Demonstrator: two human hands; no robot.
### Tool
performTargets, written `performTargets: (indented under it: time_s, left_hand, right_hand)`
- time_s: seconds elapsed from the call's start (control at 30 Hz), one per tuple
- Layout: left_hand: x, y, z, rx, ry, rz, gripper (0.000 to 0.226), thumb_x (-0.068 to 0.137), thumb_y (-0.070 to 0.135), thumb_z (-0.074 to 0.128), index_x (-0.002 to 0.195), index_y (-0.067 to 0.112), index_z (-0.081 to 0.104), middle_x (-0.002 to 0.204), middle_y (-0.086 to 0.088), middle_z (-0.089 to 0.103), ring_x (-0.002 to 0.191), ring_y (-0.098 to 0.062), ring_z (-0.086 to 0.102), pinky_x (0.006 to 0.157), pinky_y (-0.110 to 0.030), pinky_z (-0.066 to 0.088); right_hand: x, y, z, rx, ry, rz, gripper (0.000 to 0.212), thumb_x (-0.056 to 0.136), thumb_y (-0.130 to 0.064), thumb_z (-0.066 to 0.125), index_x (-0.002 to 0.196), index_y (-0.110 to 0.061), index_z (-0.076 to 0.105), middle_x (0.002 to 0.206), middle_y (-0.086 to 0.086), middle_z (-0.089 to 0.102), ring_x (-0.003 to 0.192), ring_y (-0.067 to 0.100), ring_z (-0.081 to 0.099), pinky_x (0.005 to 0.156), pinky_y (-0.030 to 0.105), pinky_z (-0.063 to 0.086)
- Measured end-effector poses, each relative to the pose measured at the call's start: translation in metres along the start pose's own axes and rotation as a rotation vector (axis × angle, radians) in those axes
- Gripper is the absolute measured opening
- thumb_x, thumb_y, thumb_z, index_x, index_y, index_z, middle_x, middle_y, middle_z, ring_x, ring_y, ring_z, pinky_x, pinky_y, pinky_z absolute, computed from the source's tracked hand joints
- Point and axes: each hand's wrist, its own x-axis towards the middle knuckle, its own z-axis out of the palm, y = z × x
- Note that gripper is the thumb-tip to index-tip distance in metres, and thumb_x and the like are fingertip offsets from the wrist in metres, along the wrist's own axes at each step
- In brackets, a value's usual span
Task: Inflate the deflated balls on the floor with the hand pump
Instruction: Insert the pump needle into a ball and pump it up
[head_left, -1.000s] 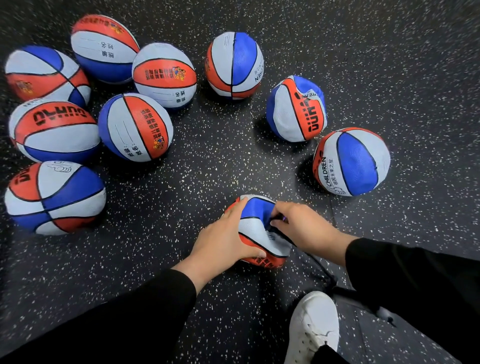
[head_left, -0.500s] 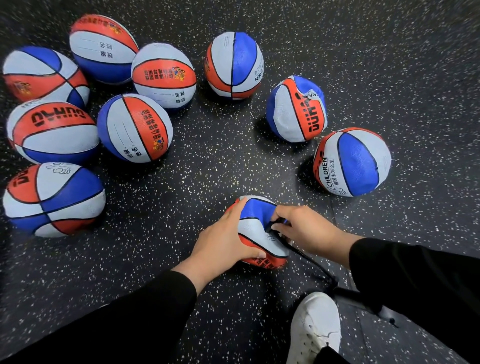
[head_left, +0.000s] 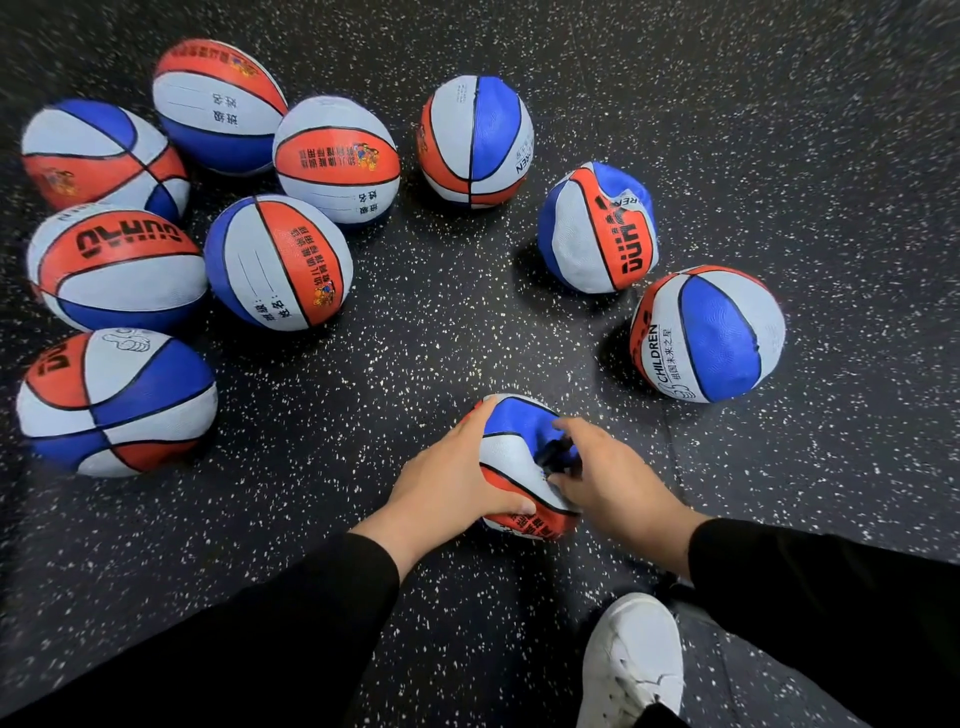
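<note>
Ball (head_left: 511, 457), deflated, lies on the floor (head_left: 415, 364) at lower centre. Left hand (head_left: 452, 483) grips its side; right hand (head_left: 608, 478) pinches a black nozzle (head_left: 556, 454) against it. Nine balls elsewhere.

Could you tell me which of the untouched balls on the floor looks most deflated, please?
The ball with the orange band, second from the right in the far arc. Its top is visibly dented and creased, while the other loose balls look round.
</note>
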Motion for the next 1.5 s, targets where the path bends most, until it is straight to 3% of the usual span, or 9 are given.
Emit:
performTargets:
  time_s: [0.2, 0.4, 0.73, 0.87, 1.0, 1.13, 1.23, 1.33, 1.5]
  left_hand:
    - [0.001, 0.0, -0.002, -0.014, -0.004, 0.009, 0.12, 0.06, 0.063, 0.089, 0.15, 0.061, 0.009, 0.151, 0.021, 0.049, 0.13, -0.018, 0.057, 0.104, -0.038, 0.048]
    - [0.003, 0.001, -0.001, -0.011, -0.003, -0.009, 0.12, 0.06, 0.066, 0.087, 0.148, 0.064, 0.006, 0.15, 0.019, 0.05, 0.131, -0.019, 0.057, 0.103, -0.04, 0.049]
    - [0.006, -0.003, 0.001, -0.056, 0.008, -0.03, 0.12, 0.055, 0.067, 0.085, 0.147, 0.066, 0.009, 0.145, 0.02, 0.054, 0.13, -0.016, 0.057, 0.105, -0.041, 0.048]
    - [0.005, -0.005, -0.002, -0.096, -0.025, -0.02, 0.126, 0.057, 0.064, 0.087, 0.153, 0.061, 0.006, 0.16, 0.022, 0.037, 0.139, -0.014, 0.049, 0.112, -0.045, 0.045]
    - [-0.007, -0.004, -0.001, 0.006, -0.014, 0.059, 0.111, 0.074, 0.06, 0.084, 0.159, 0.052, 0.013, 0.171, 0.023, -0.006, 0.156, -0.013, 0.02, 0.122, -0.044, 0.033]
    - [-0.02, 0.013, 0.001, 0.223, 0.05, 0.122, 0.097, 0.09, 0.061, 0.07, 0.165, 0.036, 0.014, 0.173, 0.014, -0.012, 0.16, -0.014, -0.003, 0.13, -0.049, 0.016]
    - [-0.024, 0.022, -0.002, 0.249, 0.024, 0.089, 0.099, 0.091, 0.061, 0.068, 0.166, 0.032, 0.01, 0.173, 0.013, -0.01, 0.16, -0.019, 0.01, 0.124, -0.051, 0.032]
    - [-0.028, 0.029, -0.001, 0.271, 0.022, 0.061, 0.1, 0.091, 0.061, 0.069, 0.166, 0.031, 0.01, 0.174, 0.009, -0.006, 0.156, -0.025, 0.024, 0.118, -0.05, 0.04]
    - [-0.036, 0.038, 0.013, 0.269, 0.094, -0.027, 0.101, 0.087, 0.064, 0.071, 0.164, 0.026, 0.019, 0.17, -0.004, 0.011, 0.138, -0.035, 0.046, 0.109, -0.048, 0.045]
  right_hand:
    - [0.001, -0.003, 0.001, -0.095, 0.04, 0.003, 0.058, 0.086, -0.023, 0.069, 0.139, -0.02, 0.046, 0.123, 0.005, 0.059, 0.109, 0.027, 0.058, 0.092, 0.036, 0.047]
    - [0.008, -0.009, 0.003, -0.29, -0.01, 0.067, 0.042, 0.092, -0.026, 0.065, 0.127, -0.009, 0.049, 0.114, 0.011, 0.057, 0.106, 0.032, 0.06, 0.083, 0.035, 0.045]
    - [-0.004, -0.004, 0.01, -0.532, -0.1, -0.091, 0.03, 0.107, -0.029, 0.037, 0.111, -0.01, 0.06, 0.111, 0.01, 0.059, 0.105, 0.028, 0.054, 0.094, 0.037, 0.039]
    - [-0.003, -0.003, 0.0, -0.497, -0.126, -0.056, 0.035, 0.106, -0.04, 0.037, 0.118, -0.014, 0.057, 0.112, 0.006, 0.055, 0.108, 0.029, 0.054, 0.095, 0.042, 0.045]
    - [-0.011, -0.01, -0.057, -0.288, -0.076, -0.064, 0.045, 0.106, -0.045, 0.041, 0.139, -0.016, 0.055, 0.134, 0.003, 0.054, 0.126, 0.025, 0.054, 0.108, 0.041, 0.044]
    - [-0.036, 0.002, -0.123, -0.37, -0.109, -0.025, 0.06, 0.096, -0.067, 0.033, 0.118, -0.022, 0.065, 0.115, -0.001, 0.064, 0.099, 0.017, 0.062, 0.089, 0.037, 0.052]
    - [-0.077, 0.026, -0.133, -0.433, -0.187, 0.004, 0.083, 0.078, -0.084, 0.018, 0.112, -0.023, 0.062, 0.111, 0.001, 0.067, 0.095, 0.017, 0.064, 0.086, 0.042, 0.055]
    - [-0.127, 0.051, -0.111, -0.452, -0.201, 0.077, 0.077, 0.088, -0.081, 0.027, 0.139, -0.027, 0.05, 0.137, 0.004, 0.054, 0.119, 0.023, 0.059, 0.101, 0.043, 0.05]
    - [-0.171, 0.095, -0.04, -0.352, 0.0, 0.151, 0.081, 0.084, -0.088, 0.03, 0.137, -0.029, 0.048, 0.138, -0.006, 0.046, 0.123, 0.022, 0.054, 0.094, 0.041, 0.053]
